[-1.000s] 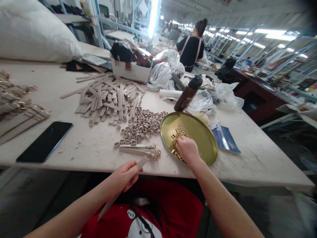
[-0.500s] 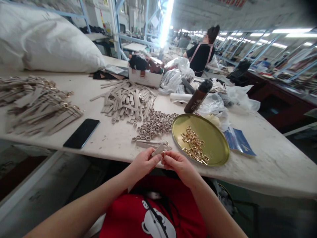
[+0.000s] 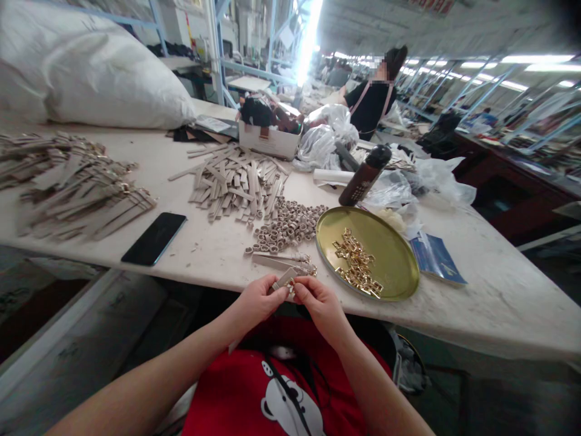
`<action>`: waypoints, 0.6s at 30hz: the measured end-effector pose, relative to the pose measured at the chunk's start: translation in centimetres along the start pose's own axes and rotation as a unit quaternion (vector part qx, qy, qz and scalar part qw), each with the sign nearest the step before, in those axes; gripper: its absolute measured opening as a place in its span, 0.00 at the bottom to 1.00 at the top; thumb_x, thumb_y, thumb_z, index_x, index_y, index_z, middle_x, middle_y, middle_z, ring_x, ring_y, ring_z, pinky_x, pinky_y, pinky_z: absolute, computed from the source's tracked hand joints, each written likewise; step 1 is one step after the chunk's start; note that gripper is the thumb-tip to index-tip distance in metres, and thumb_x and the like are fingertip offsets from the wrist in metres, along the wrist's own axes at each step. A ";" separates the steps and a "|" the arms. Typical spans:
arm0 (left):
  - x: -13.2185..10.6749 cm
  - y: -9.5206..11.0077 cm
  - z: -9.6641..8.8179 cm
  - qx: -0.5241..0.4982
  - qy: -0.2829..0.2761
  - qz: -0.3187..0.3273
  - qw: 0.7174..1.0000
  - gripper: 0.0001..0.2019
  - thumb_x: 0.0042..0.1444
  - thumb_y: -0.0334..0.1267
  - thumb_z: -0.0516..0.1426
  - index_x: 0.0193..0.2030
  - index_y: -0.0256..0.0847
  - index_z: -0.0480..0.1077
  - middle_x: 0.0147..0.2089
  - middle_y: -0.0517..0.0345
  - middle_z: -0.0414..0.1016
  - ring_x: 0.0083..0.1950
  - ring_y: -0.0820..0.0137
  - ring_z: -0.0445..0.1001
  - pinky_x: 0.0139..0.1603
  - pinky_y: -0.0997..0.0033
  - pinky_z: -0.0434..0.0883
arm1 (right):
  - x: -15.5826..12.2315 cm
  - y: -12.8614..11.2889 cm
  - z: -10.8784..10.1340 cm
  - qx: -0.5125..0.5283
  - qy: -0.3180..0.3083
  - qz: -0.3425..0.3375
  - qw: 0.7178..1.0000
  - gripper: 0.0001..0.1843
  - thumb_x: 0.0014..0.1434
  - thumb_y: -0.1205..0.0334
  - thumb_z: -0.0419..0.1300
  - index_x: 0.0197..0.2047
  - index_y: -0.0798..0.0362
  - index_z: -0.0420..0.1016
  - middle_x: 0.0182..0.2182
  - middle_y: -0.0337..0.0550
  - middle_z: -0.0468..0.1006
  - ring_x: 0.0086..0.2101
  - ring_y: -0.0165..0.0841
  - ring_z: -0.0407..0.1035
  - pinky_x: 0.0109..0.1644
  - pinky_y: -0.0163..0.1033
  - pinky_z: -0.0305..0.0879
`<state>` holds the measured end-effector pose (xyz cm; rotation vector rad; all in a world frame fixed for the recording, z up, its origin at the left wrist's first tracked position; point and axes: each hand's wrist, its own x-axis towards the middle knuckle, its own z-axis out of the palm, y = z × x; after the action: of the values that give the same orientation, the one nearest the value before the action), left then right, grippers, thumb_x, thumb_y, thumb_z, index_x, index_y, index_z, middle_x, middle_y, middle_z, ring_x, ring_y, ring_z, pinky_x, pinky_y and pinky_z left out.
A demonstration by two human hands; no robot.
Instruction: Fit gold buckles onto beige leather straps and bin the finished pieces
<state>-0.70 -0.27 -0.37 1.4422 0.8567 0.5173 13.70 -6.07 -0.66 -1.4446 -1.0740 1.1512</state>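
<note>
Pinched in my left hand [image 3: 262, 298] is a beige strap [image 3: 285, 280], its end pointing up and to the right. My right hand [image 3: 321, 303] closes its thumb and fingers on a small gold buckle [image 3: 292, 286] at the strap's end; the fingers partly hide it. Just beyond my hands, a few straps with gold buckles [image 3: 284, 262] lie by the table's front edge. Behind them is a heap of small beige loops [image 3: 290, 224]. To the right, loose gold buckles [image 3: 356, 263] lie in a round gold tray [image 3: 396, 266].
Loose straps [image 3: 240, 181] are piled farther back, and buckled straps [image 3: 86, 194] at the left. A black phone [image 3: 154, 238] lies flat near the front edge. A dark bottle [image 3: 364, 175] stands behind the tray, a blue packet [image 3: 436, 257] beside it. A co-worker [image 3: 372, 100] stands beyond.
My hands have shifted slightly left, still together at the strap's end. The buckle there shows a little more between my fingers. The view has tilted slightly.
</note>
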 end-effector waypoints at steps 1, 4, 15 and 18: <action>0.0 -0.1 -0.1 -0.001 0.003 0.006 1.000 0.12 0.53 0.45 0.52 0.31 0.37 0.64 0.24 0.66 0.62 0.25 0.77 0.59 0.27 0.79 0.58 | 0.0 0.2 0.0 -0.010 0.004 -0.007 1.000 0.13 0.53 0.53 0.56 0.36 0.54 0.71 0.28 0.39 0.72 0.29 0.28 0.65 0.34 0.34 0.62; 0.3 -0.3 -0.6 0.033 0.009 0.031 0.999 0.13 0.52 0.46 0.52 0.34 0.37 0.65 0.26 0.65 0.65 0.27 0.76 0.61 0.28 0.78 0.59 | 0.0 0.6 -0.2 -0.083 -0.020 -0.030 0.996 0.12 0.55 0.55 0.54 0.37 0.53 0.72 0.30 0.40 0.73 0.29 0.29 0.66 0.35 0.35 0.63; 1.2 -0.3 -0.3 0.066 0.022 0.015 0.997 0.12 0.52 0.44 0.51 0.32 0.36 0.65 0.24 0.65 0.64 0.25 0.76 0.61 0.26 0.78 0.59 | -0.2 0.3 0.5 0.167 -0.085 0.054 0.981 0.23 0.47 0.68 0.57 0.49 0.51 0.60 0.30 0.35 0.71 0.27 0.24 0.65 0.32 0.31 0.62; 1.2 -0.2 -0.1 0.072 0.008 0.011 0.997 0.11 0.52 0.44 0.51 0.30 0.37 0.64 0.23 0.65 0.64 0.24 0.77 0.61 0.25 0.79 0.59 | -0.2 0.6 0.5 0.207 -0.094 0.068 0.971 0.26 0.46 0.67 0.60 0.49 0.50 0.58 0.28 0.34 0.71 0.27 0.24 0.66 0.32 0.31 0.63</action>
<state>-0.08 0.75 -0.81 1.5828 0.9072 0.4927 13.23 -6.29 -1.29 -1.1075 -0.8060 1.5326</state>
